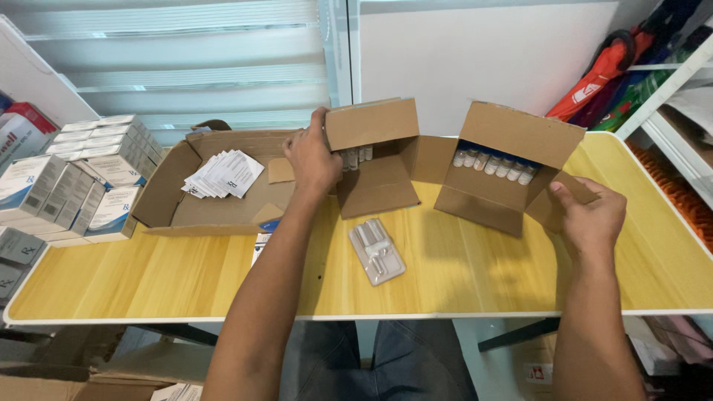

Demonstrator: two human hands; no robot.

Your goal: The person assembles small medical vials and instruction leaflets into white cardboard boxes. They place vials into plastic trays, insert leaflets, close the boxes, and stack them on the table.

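Observation:
My left hand (312, 157) grips the upper edge of a small open cardboard box (379, 167) that stands on its side with small vials inside. My right hand (590, 215) holds the side flap of a second open cardboard box (505, 167), tilted toward me, with a row of small vials with blue caps (494, 163) showing inside. A clear plastic blister tray (377, 251) lies on the yellow wooden table (460, 275) between my arms, touched by neither hand.
A wide, low open carton (215, 200) with folded white leaflets (224, 174) lies at the left. Stacks of small white-and-blue boxes (82, 178) stand at the table's left end. White shelves (668, 111) with colourful items stand at the right.

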